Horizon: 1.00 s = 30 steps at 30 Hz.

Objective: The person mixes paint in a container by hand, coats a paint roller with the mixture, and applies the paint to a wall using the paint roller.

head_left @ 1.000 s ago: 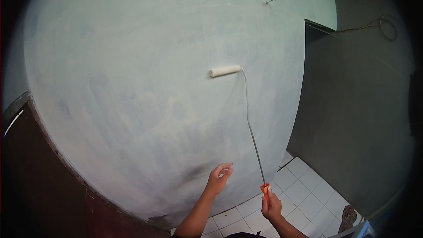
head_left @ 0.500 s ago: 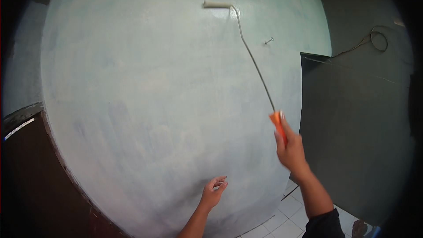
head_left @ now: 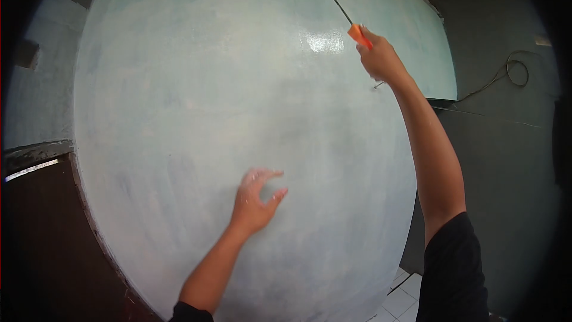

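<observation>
My right hand [head_left: 378, 56] grips the orange handle of a paint roller [head_left: 360, 36], raised high against the pale wall [head_left: 196, 95]. The roller's thin metal rod slants up and left from the handle. Its roller head is almost wholly cut off by the top edge of the view. My left hand [head_left: 255, 200] is empty, thumb and fingers apart, in front of the lower middle of the wall. Whitish specks mark its fingers. The wall carries patchy white and pale green paint, with a shiny wet-looking patch below the rod.
A nail [head_left: 379, 86] sticks out of the wall just under my right hand. On the dark grey wall at right hangs a looped cable [head_left: 517, 71]. A dark brown door [head_left: 42, 238] stands at lower left. White floor tiles [head_left: 398, 304] show at the bottom right.
My right hand has moved up with the paint roller, carrying its head to the top edge of the view. My left hand has risen and shifted left, its fingers spreading wider.
</observation>
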Motion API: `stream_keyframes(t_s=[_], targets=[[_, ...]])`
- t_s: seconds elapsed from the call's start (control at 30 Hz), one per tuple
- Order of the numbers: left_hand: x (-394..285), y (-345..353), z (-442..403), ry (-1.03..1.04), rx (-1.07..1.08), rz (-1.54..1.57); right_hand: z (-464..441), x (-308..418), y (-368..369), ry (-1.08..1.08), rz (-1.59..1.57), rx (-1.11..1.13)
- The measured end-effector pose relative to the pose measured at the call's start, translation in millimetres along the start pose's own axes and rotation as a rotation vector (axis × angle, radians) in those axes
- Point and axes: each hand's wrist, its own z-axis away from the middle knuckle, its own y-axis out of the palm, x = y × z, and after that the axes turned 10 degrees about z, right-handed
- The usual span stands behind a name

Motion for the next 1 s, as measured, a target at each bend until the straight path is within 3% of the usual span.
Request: stream_keyframes(t_s=[0.13, 0.27, 0.43, 0.5, 0.6, 0.73, 0.77, 0.87, 1.0], targets=[[-14.9, -33.0, -70.4, 0.196, -0.079, -0.194, -43.5, 22.4, -0.4, 0.019, 0.044, -0.037], [-3.1, -62.3, -127.6, 0.36, -0.17, -0.6, -42.8, 38.4, -12.7, 0.014, 0.064, -0.023], [18.1, -103.8, -175.1, 0.336, -0.233, -0.861, 11.5, 15.0, -2.0, -0.036, 0.077, -0.056], [28.7, -120.1, -185.6, 0.304, -0.244, -0.948, 52.6, -18.3, 16.2, -0.24, 0.123, -0.222], [40.0, -137.5, -197.2, 0.189, -0.234, -1.022, 152.9, -28.9, 16.4, -0.195, 0.041, -0.127], [45.9, -136.0, -212.1, 0.108, -0.225, -1.079, 274.8, -23.5, 8.4, 0.122, -0.038, 0.178], [45.5, -134.0, -217.5, 0.109, -0.219, -1.084, 299.1, -27.4, 14.1, 0.07, -0.044, 0.145], [39.3, -127.7, -237.0, 0.103, -0.207, -1.159, 340.1, -17.8, 7.5, 0.237, 0.014, 0.282], [35.2, -127.3, -268.2, 0.083, -0.218, -1.178, 339.1, -25.8, 8.3, 0.166, -0.011, 0.212]])
